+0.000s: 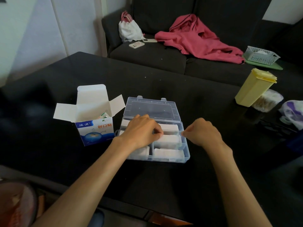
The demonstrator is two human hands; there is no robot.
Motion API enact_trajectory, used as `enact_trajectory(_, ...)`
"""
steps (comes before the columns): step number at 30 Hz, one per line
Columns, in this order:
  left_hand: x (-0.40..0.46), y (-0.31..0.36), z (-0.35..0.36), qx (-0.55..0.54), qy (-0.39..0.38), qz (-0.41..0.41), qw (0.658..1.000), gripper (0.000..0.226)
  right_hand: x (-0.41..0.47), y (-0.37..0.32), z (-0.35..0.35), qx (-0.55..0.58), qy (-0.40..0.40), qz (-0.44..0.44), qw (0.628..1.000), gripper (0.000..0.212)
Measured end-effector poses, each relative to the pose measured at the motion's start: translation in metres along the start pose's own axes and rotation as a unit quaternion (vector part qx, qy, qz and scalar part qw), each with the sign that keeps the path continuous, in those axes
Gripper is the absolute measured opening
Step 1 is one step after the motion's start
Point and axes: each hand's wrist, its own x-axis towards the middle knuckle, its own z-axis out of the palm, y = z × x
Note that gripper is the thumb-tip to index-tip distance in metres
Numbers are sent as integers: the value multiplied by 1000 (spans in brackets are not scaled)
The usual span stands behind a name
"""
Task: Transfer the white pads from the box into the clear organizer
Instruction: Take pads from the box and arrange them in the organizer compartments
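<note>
White pads are seen stacked in the compartments of the clear organizer on the black table, while the opened box just beside it shows only a few packets inside. They are judged light, thin and soft, likely to bend or fan apart, so a stack is best pinched across its short edges. The left hand is curled over one stack, fingertips pressed to it; the right hand pinches the organizer's right rim.
</note>
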Motion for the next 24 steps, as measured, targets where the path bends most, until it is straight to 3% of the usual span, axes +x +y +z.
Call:
enact_trajectory(10, 0, 3, -1, 5, -5, -7, 1000, 27, -13, -23, 6, -168, -13, -22, 985, 14)
enact_trajectory(18, -1, 1, -2, -13, -12, 3, 1000, 23, 3, -5, -1, 37, -144, 48, 988, 26)
enact_trajectory(24, 0, 2, -4, -19, -18, -5, 1000, 24, -1, -8, -2, -60, -45, 30, 997, 23)
